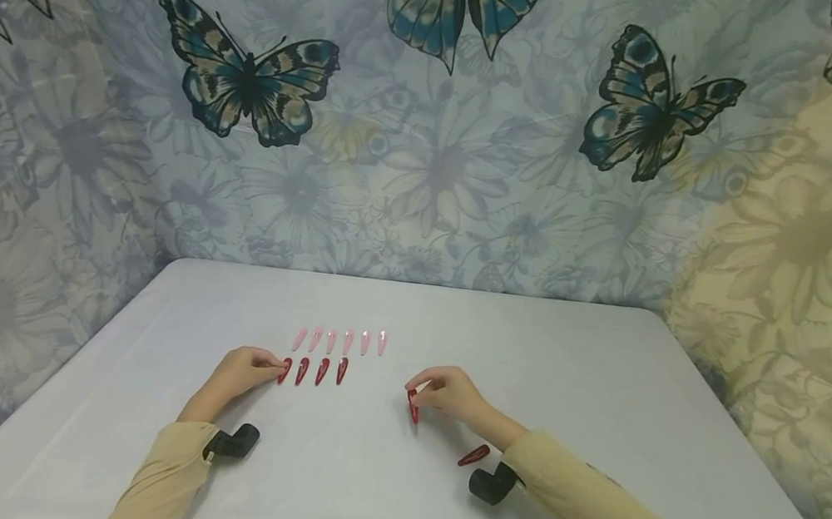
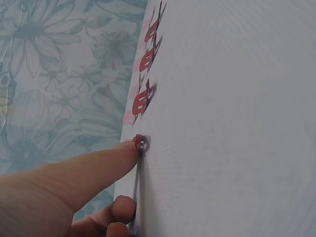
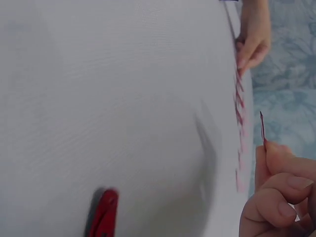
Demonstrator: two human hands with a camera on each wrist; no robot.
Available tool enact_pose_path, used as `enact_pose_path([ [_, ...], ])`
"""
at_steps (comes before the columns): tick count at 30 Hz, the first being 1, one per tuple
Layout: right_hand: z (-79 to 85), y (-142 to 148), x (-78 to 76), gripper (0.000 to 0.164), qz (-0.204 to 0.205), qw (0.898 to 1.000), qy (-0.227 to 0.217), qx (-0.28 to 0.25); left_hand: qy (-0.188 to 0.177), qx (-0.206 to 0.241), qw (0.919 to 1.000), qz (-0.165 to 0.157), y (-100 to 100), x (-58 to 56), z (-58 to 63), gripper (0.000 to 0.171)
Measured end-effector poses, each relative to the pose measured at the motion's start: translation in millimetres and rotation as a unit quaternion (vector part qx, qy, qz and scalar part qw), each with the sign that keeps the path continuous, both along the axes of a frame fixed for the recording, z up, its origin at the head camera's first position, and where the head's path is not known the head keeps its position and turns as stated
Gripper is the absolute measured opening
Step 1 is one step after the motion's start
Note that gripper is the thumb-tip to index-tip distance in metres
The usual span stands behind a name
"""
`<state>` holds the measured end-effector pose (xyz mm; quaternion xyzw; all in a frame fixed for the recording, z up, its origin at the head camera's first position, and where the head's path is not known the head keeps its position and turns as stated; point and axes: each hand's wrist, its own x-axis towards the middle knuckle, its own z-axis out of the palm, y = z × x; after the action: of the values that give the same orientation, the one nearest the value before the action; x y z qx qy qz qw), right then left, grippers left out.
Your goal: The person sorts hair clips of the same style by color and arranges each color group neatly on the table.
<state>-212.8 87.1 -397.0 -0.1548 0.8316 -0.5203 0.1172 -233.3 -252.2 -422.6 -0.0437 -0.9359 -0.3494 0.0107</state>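
Note:
At the left end of a row of red hair clips, my left hand (image 1: 246,370) pinches the last red hair clip (image 1: 285,371) down at the tabletop. In the left wrist view one digit (image 2: 94,170) reaches that clip, while other fingers are curled below. My right hand (image 1: 452,392) holds another red hair clip (image 1: 413,410) between thumb and fingers, raised and pointing away from the fingertips in the right wrist view. Three more red clips (image 1: 322,372) lie side by side in the row. A loose red clip (image 1: 474,455) lies near the right wrist.
Behind the red row runs a parallel row of several pink hair clips (image 1: 331,341). The white table (image 1: 529,337) ends at a butterfly-patterned cloth backdrop (image 1: 441,187). Black wrist devices (image 1: 236,441) stick out at both sleeves.

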Motion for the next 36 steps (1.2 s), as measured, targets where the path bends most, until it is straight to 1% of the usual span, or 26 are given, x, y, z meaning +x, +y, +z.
enact_pose_path([
  [6, 1.4, -17.9, -6.8, 0.016, -0.007, 1.000, -0.020, -0.008, -0.005, 0.007, 1.0000, 0.002, 0.0, -0.6, -1.6, 0.011],
  [13, 2.2, -36.8, -16.2, 0.016, -0.021, 0.999, -0.020, -0.025, -0.003, 0.007, 1.0000, 0.002, -0.5, -1.5, -1.2, 0.011],
  [19, -0.7, -51.5, -23.7, 0.014, -0.047, 0.998, -0.036, -0.021, -0.001, 0.002, 1.0000, 0.001, -1.6, -1.2, -2.3, 0.010],
  [22, -1.3, -57.6, -27.6, 0.013, -0.061, 0.997, -0.044, -0.028, 0.000, 0.001, 1.0000, 0.002, -2.4, -1.1, -3.0, 0.010],
  [24, -2.0, -62.0, -30.1, 0.012, -0.070, 0.996, -0.042, -0.029, 0.001, -0.001, 1.0000, 0.002, -2.6, -1.0, -2.8, 0.010],
  [31, -5.3, -73.0, -35.4, 0.012, -0.081, 0.996, -0.018, -0.014, -0.005, -0.001, 1.0000, 0.004, -1.5, -0.5, -1.5, 0.010],
  [36, -9.7, -77.4, -38.7, 0.012, -0.091, 0.996, -0.020, -0.010, -0.001, 0.002, 1.0000, 0.003, -0.4, 0.0, -0.6, 0.010],
])
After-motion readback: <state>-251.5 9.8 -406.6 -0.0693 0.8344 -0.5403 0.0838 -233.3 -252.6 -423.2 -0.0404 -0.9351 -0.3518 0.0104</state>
